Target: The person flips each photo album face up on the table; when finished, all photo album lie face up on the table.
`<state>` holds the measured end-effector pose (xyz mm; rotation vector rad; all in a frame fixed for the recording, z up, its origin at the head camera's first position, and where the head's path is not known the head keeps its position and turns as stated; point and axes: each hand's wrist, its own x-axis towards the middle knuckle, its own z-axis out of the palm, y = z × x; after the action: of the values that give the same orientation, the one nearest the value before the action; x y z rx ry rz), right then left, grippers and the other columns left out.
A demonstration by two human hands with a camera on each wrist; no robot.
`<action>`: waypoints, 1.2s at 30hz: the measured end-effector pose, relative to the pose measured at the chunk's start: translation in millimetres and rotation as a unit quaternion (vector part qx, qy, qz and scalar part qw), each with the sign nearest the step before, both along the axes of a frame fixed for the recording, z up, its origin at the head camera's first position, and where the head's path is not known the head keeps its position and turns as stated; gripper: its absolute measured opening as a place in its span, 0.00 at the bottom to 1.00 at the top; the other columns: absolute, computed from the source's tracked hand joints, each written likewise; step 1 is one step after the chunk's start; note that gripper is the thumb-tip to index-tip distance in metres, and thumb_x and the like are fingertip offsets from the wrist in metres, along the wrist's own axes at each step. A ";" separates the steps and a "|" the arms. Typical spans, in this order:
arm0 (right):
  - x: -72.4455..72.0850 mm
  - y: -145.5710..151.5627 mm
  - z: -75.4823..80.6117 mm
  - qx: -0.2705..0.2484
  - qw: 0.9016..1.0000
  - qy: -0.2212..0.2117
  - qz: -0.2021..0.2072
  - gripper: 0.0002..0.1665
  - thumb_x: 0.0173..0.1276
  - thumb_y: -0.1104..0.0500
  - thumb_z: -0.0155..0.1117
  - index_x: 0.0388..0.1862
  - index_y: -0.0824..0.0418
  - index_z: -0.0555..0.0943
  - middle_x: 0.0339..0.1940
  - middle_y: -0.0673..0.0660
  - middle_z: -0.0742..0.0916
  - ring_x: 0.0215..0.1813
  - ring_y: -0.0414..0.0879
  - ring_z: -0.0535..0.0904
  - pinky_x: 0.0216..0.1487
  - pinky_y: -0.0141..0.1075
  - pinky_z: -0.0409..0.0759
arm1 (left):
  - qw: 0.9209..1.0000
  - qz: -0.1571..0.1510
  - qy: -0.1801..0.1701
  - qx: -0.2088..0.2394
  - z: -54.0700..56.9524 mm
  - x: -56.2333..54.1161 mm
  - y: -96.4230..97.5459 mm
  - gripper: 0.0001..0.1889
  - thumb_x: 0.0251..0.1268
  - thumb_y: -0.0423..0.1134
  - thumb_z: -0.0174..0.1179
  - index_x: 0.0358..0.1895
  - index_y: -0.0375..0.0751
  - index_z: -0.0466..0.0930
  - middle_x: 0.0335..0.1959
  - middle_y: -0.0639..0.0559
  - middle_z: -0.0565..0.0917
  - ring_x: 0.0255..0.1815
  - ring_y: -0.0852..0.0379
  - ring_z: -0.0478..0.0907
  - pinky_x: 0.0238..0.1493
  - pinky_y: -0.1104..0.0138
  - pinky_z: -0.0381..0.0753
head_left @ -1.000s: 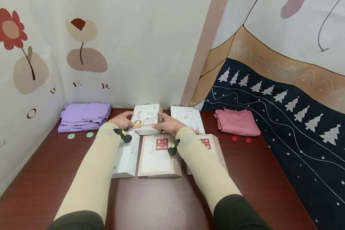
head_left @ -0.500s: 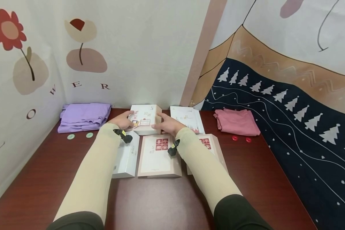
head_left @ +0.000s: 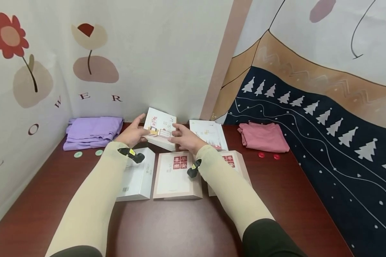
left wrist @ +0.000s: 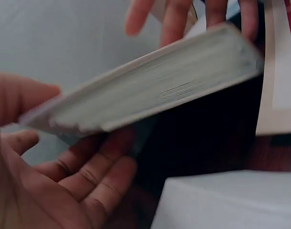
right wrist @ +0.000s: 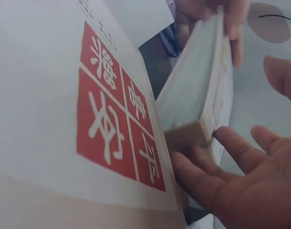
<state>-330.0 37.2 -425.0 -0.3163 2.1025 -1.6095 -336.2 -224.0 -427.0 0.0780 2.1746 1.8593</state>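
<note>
Both hands, left hand (head_left: pixel 132 132) and right hand (head_left: pixel 184 138), grip the illustrated box (head_left: pixel 159 127) from either side, now lifted and tilted off the worktop (head_left: pixel 180 228) (it lay flat a second ago), above the red-label box (head_left: pixel 177 175).

Left hand (head_left: pixel 132 132) and right hand (head_left: pixel 185 137) hold an illustrated white box (head_left: pixel 159 127) between them, tilted, above the dark red table (head_left: pixel 180 228). Three boxes lie below: a white box (head_left: pixel 136 175), a beige box with a red seal (head_left: pixel 177 173), and another partly hidden under the right sleeve (head_left: pixel 234 160). Folded purple cloth (head_left: pixel 91 131) lies far left, pink cloth (head_left: pixel 263 136) far right.
</note>
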 end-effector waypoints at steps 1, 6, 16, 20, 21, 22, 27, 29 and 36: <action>0.7 -0.2 0.6 0.000 1.000 -0.003 0.002 0.49 0.76 0.53 0.70 0.88 0.45 0.55 0.82 0.57 0.71 0.77 0.56 0.73 0.74 0.56 0.75 | 1.000 0.002 0.001 0.024 1.5 1.3 0.4 0.45 0.83 0.30 0.46 0.87 0.57 0.25 0.68 0.29 0.67 0.44 0.60 0.81 0.46 0.70 0.83; 1.0 -1.1 2.9 -0.016 1.000 -0.018 0.016 0.47 0.78 0.51 0.66 0.88 0.43 0.53 0.84 0.58 0.68 0.78 0.59 0.71 0.74 0.57 0.74 | 0.996 -0.011 0.023 0.084 11.3 7.6 5.8 0.40 0.88 0.40 0.41 0.87 0.60 0.24 0.72 0.31 0.64 0.47 0.62 0.83 0.61 0.61 0.79; 0.9 -12.7 0.1 -0.111 0.993 -0.015 -0.045 0.53 0.79 0.51 0.66 0.89 0.37 0.44 0.82 0.63 0.69 0.74 0.64 0.76 0.68 0.62 0.78 | 0.995 -0.092 0.034 0.006 12.6 14.0 33.9 0.39 0.88 0.45 0.42 0.87 0.51 0.27 0.82 0.32 0.63 0.81 0.33 0.60 0.81 0.39 0.58; 0.3 -16.1 -2.0 -0.094 0.992 0.011 -0.087 0.57 0.75 0.65 0.66 0.90 0.42 0.44 0.80 0.64 0.70 0.71 0.62 0.78 0.64 0.60 0.82 | 0.994 -0.095 0.024 -0.043 7.1 13.1 34.3 0.41 0.87 0.45 0.45 0.88 0.49 0.29 0.80 0.34 0.66 0.82 0.34 0.60 0.81 0.40 0.59; 0.1 -16.5 -2.4 -0.081 0.992 0.021 -0.099 0.57 0.74 0.68 0.66 0.90 0.43 0.45 0.79 0.64 0.71 0.70 0.62 0.79 0.63 0.59 0.83 | 0.994 -0.095 0.024 -0.050 5.5 12.4 33.0 0.41 0.87 0.44 0.46 0.88 0.48 0.29 0.80 0.33 0.66 0.82 0.34 0.60 0.81 0.39 0.59; -0.2 -16.5 -2.9 -0.065 0.991 0.032 -0.110 0.57 0.73 0.69 0.65 0.90 0.45 0.46 0.79 0.64 0.71 0.70 0.62 0.79 0.63 0.58 0.84 | 0.993 -0.097 0.026 -0.058 3.7 11.5 31.6 0.41 0.86 0.43 0.46 0.87 0.46 0.29 0.80 0.31 0.65 0.81 0.34 0.60 0.81 0.39 0.59; 1.6 -16.7 -2.6 0.026 0.982 0.086 -0.169 0.58 0.67 0.74 0.62 0.89 0.52 0.47 0.82 0.63 0.69 0.76 0.60 0.73 0.71 0.50 0.78 | 0.989 -0.067 0.028 -0.132 -5.0 8.1 22.8 0.41 0.84 0.38 0.46 0.87 0.37 0.31 0.81 0.26 0.59 0.82 0.32 0.57 0.82 0.40 0.54; 2.6 -17.0 -2.4 0.050 0.975 0.105 -0.191 0.58 0.64 0.76 0.60 0.89 0.55 0.48 0.83 0.63 0.68 0.78 0.59 0.71 0.76 0.47 0.73 | 0.983 -0.052 0.018 -0.175 -8.6 7.1 20.2 0.40 0.84 0.39 0.46 0.87 0.36 0.34 0.83 0.28 0.56 0.82 0.32 0.57 0.84 0.42 0.51; 5.7 -18.7 -2.9 0.052 0.975 0.078 -0.201 0.57 0.64 0.73 0.62 0.88 0.54 0.50 0.85 0.63 0.64 0.83 0.58 0.63 0.80 0.48 0.66 | 0.977 -0.044 0.016 -0.209 -11.4 5.0 14.7 0.40 0.83 0.41 0.49 0.87 0.37 0.37 0.83 0.31 0.56 0.80 0.34 0.61 0.83 0.42 0.53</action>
<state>-324.3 18.5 -427.9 0.0245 2.4832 -1.7286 -331.2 -209.2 -438.3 0.1164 2.4900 1.3284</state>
